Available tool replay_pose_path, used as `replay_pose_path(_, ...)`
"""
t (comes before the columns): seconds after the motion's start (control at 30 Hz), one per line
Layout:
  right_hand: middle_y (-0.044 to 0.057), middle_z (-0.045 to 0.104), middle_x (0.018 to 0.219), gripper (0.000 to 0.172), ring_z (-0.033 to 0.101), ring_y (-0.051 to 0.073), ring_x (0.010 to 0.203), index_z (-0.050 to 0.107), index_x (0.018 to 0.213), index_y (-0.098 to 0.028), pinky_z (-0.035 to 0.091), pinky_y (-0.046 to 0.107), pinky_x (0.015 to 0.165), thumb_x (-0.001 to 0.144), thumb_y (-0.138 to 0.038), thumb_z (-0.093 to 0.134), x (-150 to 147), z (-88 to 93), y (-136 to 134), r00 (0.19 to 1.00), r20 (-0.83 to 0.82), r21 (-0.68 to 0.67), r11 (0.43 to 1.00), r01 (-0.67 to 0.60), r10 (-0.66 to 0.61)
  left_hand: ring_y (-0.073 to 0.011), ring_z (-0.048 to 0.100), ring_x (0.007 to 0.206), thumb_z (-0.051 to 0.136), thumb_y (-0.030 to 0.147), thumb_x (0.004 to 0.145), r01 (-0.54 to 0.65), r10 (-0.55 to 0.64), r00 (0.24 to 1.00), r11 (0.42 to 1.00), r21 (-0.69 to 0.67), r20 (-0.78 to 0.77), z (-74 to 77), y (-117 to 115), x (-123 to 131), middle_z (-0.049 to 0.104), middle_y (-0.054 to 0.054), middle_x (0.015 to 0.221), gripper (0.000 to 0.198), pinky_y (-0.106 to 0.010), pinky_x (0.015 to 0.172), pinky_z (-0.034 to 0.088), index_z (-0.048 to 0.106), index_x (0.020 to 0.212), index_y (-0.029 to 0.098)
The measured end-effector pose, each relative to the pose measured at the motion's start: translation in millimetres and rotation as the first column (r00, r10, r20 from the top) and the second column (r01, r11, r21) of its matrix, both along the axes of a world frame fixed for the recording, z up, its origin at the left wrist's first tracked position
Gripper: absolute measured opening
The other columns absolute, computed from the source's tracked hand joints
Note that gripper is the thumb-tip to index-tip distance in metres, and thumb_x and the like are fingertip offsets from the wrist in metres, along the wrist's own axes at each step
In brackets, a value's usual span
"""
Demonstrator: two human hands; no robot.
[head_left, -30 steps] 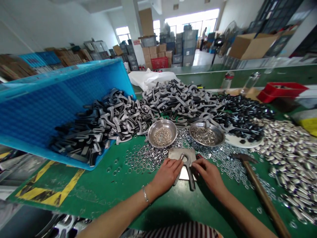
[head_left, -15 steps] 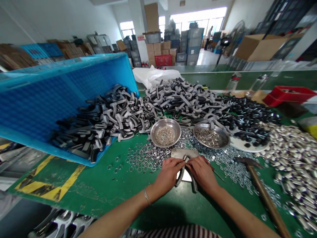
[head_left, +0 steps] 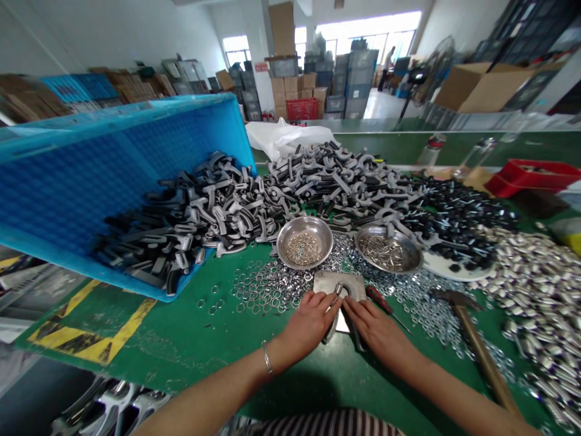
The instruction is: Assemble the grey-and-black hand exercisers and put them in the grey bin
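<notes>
L hand (head_left: 308, 324) is clasping two-legged metal pc. (head_left: 331, 333) over plate (head_left: 324, 280), fingers bunching together; R hand (head_left: 379, 330) is covering other leg, fingers lying together, pinch can't tell.

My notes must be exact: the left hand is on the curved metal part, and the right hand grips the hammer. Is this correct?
No: in the head view, the right hand is also on the curved metal part; the hammer lies on the table. The rest stands.
</notes>
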State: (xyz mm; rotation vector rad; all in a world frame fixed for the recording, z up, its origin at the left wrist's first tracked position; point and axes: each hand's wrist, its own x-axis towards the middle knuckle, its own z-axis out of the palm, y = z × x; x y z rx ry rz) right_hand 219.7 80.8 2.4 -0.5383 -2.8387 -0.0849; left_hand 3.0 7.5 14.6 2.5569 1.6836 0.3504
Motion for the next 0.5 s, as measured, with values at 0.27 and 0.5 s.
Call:
replay_pose_path(0.27,0.013,0.057,0.142,0.057,0.06,0.027,0.117,0.048,0.145,-0.021,0.053,0.046,0.099,0.091,-0.005,0.038,6.5,6.5,6.0,0.996,-0.059,-0.265,0.963,0.044,-0.061,-0.0227,0.051,0.118,0.045,0.009,0.094,-0.084,0.109,0.938,0.992,-0.089,0.329,2.8,1.4,-2.5,0.06,-0.007,0.133,0.046,-0.04,0.101,0.041,0.056,0.136,0.025)
replay_pose_path(0.5,0.023,0.067,0.104,0.029,0.062,0.038,0.095,0.07,0.104,-0.022,0.044,0.059,0.086,0.091,-0.037,0.049,148.2,4.6,23.0,0.788,-0.202,-0.33,0.798,0.504,-0.581,-0.026,0.055,0.111,0.049,0.019,0.095,-0.382,0.38,0.907,0.924,-0.027,0.181,34.5,54.9,-78.5,0.068,-0.011,0.112,0.027,-0.043,0.099,0.039,0.07,0.112,0.019)
